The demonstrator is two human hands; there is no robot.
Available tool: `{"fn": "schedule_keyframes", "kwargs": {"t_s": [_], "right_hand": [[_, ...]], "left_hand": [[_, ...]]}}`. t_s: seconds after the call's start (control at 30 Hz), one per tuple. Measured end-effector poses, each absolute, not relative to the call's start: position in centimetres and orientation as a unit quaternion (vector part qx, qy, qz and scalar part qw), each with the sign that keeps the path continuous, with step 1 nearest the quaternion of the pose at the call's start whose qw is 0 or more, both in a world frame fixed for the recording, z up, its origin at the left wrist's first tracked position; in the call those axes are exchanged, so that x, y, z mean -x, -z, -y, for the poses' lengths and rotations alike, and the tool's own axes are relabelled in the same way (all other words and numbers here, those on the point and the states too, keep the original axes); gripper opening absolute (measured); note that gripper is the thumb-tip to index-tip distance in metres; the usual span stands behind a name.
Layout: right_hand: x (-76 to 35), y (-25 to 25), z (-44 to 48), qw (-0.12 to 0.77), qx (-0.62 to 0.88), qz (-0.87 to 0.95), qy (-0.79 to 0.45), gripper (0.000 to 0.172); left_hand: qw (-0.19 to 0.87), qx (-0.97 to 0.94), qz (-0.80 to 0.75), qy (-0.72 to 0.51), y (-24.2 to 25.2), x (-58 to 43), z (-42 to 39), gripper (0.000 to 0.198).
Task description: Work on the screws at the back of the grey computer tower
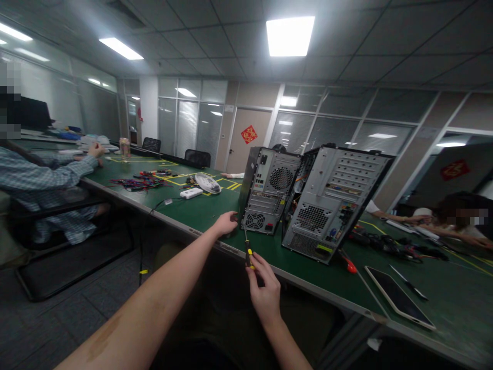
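Two computer tower cases stand on a long green table (pixel 215 216), rear panels toward me. My left hand (pixel 226 223) reaches out and rests against the lower left corner of the nearer case (pixel 267 191), fingers curled at its edge. My right hand (pixel 263 288) is closed on a black and yellow screwdriver (pixel 248 247), its tip pointing up toward the bottom of that case. The second, larger grey case (pixel 335 200) stands just to the right.
A red-handled tool (pixel 348 264), a tablet (pixel 398 297) and a tangle of cables (pixel 389 245) lie to the right. Further left lie a white fan (pixel 208 182), a white box (pixel 191 193) and coloured wires (pixel 140 182). People sit at the left and far right.
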State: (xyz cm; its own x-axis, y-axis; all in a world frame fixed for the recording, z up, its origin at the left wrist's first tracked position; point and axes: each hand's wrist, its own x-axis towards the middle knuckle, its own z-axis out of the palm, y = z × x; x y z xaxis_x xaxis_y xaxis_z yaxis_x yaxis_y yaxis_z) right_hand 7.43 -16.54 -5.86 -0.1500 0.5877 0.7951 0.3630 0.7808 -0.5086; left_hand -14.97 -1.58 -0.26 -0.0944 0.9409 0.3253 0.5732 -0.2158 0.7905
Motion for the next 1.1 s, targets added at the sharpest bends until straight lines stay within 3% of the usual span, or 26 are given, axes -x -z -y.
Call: {"fn": "schedule_keyframes", "kwargs": {"t_s": [0.5,0.87,1.1], "right_hand": [[-7.45,5.79,16.28,0.584,0.335,0.731,-0.112,0.019],[-7.48,5.15,16.86,0.575,0.314,0.749,-0.100,0.027],[-7.38,5.52,16.69,0.590,0.330,0.726,-0.129,0.019]], "left_hand": [[0.203,-0.642,-0.590,-0.445,0.39,15.07,1.53,0.062],[0.207,-0.643,-0.584,-0.451,0.72,15.16,1.22,0.062],[0.205,-0.643,-0.586,-0.448,0.53,15.09,1.40,0.061]]}}
